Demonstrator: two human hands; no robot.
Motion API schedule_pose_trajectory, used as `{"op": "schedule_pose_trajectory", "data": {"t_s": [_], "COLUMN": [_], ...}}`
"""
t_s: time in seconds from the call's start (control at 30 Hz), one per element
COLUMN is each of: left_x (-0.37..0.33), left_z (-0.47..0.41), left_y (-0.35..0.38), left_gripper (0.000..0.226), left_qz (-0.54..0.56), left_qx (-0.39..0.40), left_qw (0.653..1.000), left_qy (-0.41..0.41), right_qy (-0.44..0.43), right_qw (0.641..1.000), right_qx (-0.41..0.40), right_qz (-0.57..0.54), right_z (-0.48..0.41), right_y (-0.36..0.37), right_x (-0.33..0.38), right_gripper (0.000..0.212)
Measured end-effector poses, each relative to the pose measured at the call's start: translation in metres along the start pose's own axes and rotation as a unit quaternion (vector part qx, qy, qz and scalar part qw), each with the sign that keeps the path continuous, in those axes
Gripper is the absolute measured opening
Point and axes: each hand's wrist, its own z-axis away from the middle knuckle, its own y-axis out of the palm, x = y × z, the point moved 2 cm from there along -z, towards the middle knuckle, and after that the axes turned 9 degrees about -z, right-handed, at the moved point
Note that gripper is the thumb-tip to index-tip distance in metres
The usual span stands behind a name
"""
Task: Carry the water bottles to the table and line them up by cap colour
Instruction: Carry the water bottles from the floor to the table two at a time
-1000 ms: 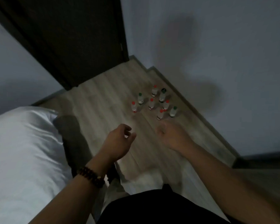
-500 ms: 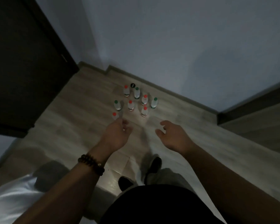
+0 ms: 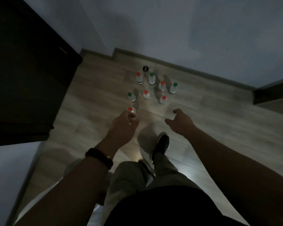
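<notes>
**Wall** (image 3: 170, 30): pale, fills the upper half of the frame.

**Door** (image 3: 23, 70): dark panel along the left edge.

**Floor** (image 3: 211, 115): light wood planks running through the centre, with a skirting board where it meets the wall.

**Arms, legs, shoe** (image 3: 161, 142): the person stands over the floor with both forearms reaching in from the bottom edge. One dark shoe shows at centre.

**Left hand** (image 3: 122, 128): left of centre, fingers loosely curled and holding nothing that shows. Its fingertips overlap the nearest bottle (image 3: 132, 110). Whether they touch it cannot be told.

**Right hand** (image 3: 180, 122): right of centre, thumb and fingers spread in a wide curve, empty, short of the cluster.

**Bottles** (image 3: 151, 81): nine small clear ones, upright on the floor above centre, set near one another but apart.
- Five have red caps.
- Three have green caps.
- One at the top has a black cap (image 3: 145, 69).
- None has been carried yet, and no table is in view.

**Bracelet** (image 3: 99, 158): dark beads on the left wrist.

**Handling (judgement):**
- Each bottle is likely light enough for one hand.
- The thin plastic walls would be smooth and give under a squeeze.
- Tall and narrow, the bottles would tip easily if a neighbour is knocked.
- The best hold is round the body just under the shoulder, or a pinch at the neck below the cap.
- Starting with the outer bottles should keep the fingers from knocking the rest.
</notes>
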Motion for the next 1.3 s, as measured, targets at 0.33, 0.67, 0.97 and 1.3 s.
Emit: {"op": "schedule_pose_trajectory", "data": {"t_s": [0.33, 0.67, 0.97, 1.3], "left_x": [0.062, 0.155, 0.181, 0.183], "left_z": [-0.241, -0.422, -0.523, -0.574], "left_y": [0.157, 0.31, 0.361, 0.379], "left_gripper": [0.019, 0.052, 0.093, 0.082], "left_qz": [0.009, 0.033, 0.074, 0.081], "left_qx": [0.071, 0.071, 0.069, 0.022], "left_qw": [0.997, 0.993, 0.995, 0.996], "left_qy": [-0.015, -0.085, -0.018, -0.014], "right_qy": [0.072, 0.102, 0.034, -0.011], "right_qw": [0.992, 0.969, 0.977, 0.957], "right_qx": [-0.082, -0.128, -0.122, -0.209], "right_qz": [-0.07, -0.185, -0.172, -0.2], "right_z": [-0.21, -0.419, -0.529, -0.566], "right_y": [0.067, 0.17, 0.166, 0.18], "right_x": [-0.087, -0.175, -0.185, -0.197], "right_gripper": [0.078, 0.089, 0.12, 0.081]}}
